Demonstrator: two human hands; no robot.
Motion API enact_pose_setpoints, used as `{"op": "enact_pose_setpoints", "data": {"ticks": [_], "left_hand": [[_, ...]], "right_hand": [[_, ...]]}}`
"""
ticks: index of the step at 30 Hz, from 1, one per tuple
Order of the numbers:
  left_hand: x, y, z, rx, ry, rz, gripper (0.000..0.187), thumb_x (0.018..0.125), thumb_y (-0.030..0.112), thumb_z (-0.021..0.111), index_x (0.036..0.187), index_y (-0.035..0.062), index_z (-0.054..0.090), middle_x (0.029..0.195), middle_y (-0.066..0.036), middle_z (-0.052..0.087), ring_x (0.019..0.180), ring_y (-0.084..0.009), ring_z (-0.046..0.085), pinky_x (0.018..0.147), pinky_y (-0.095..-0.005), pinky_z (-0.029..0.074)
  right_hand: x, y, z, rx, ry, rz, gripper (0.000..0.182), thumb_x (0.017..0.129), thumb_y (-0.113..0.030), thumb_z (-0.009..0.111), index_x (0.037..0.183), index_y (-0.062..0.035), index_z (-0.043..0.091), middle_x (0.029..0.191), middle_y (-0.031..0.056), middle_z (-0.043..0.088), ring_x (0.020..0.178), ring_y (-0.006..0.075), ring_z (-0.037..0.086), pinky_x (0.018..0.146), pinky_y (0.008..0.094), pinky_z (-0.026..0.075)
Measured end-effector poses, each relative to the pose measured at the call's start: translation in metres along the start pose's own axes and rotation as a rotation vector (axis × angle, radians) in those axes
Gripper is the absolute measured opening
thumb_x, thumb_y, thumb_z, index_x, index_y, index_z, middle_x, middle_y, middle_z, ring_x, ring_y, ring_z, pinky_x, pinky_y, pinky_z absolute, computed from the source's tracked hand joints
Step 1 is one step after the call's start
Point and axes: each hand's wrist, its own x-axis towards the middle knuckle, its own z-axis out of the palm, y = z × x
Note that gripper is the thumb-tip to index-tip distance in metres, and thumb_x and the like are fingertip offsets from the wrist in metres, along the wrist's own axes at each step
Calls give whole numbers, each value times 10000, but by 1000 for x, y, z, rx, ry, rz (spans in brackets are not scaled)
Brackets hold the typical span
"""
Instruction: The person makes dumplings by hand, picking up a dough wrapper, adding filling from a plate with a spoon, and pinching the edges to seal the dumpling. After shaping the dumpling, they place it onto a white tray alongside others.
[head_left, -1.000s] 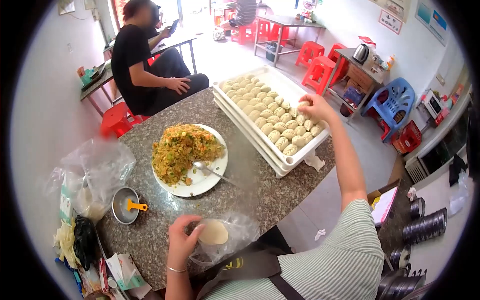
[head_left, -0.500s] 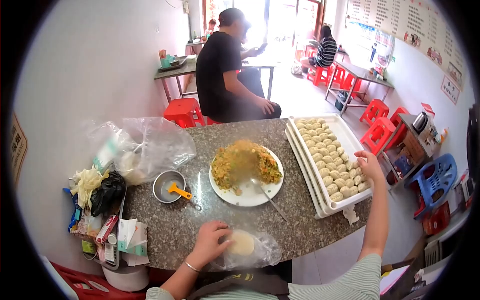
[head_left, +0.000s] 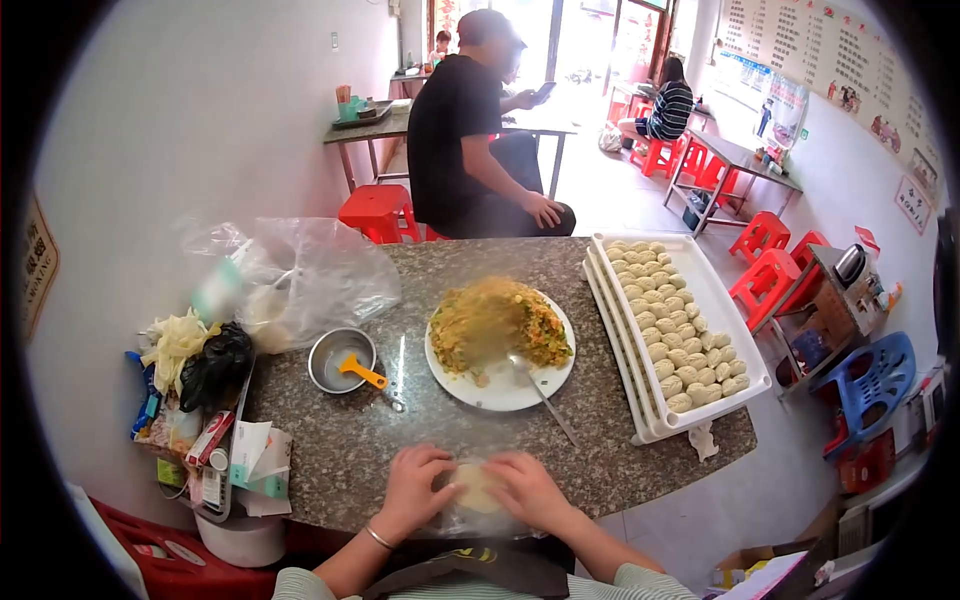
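At the near edge of the counter, a round pale dough wrapper (head_left: 480,488) lies on a clear plastic bag (head_left: 465,522). My left hand (head_left: 415,488) is at the wrapper's left side, thumb and fingers apart, the thumb by its edge. On the right side my right hand (head_left: 530,490) reaches over the wrapper's edge, its fingers blurred by motion. Beyond the hands stands a white plate (head_left: 490,400) heaped with chopped yellow-and-green filling (head_left: 540,330), a metal spoon (head_left: 540,396) resting in it. Rows of pleated dumplings (head_left: 672,325) fill much of a white tray (head_left: 735,330) at the right.
A metal bowl (head_left: 325,365) with an orange-handled tool (head_left: 362,372) stands left of the plate. Behind it lies a crumpled plastic bag (head_left: 340,285). A cluttered metal tray (head_left: 232,450) sits at the left edge. A seated person (head_left: 460,140) holds a phone beyond the counter.
My right hand has come from the dumpling tray back to the wrapper. My left hand stays beside the wrapper. The view has shifted slightly.
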Motion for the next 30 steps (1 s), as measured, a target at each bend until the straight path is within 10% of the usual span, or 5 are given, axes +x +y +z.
{"op": "enact_pose_setpoints", "data": {"ticks": [16, 30], "left_hand": [[-12, 16, -4, -118, -163, -235, 664, 721, 192, 779, 1313, 60, 509, 1049, -141, 647, 955, -330, 632, 869, -413, 498], [-3, 21, 17, -1248, -1, -533, 722, 830, -61, 680, 1454, 79, 344, 1187, -106, 570, 1025, -151, 620, 846, -270, 539]], "right_hand": [[-1, 7, 21, -36, 202, 129, 259, 789, -85, 707, 1037, -29, 660, 1087, 147, 609, 1031, 339, 573, 913, 421, 460], [1, 6, 19, -45, 275, 13, 173, 781, -159, 763, 885, -62, 665, 876, 80, 668, 875, 259, 608, 835, 358, 449]]}}
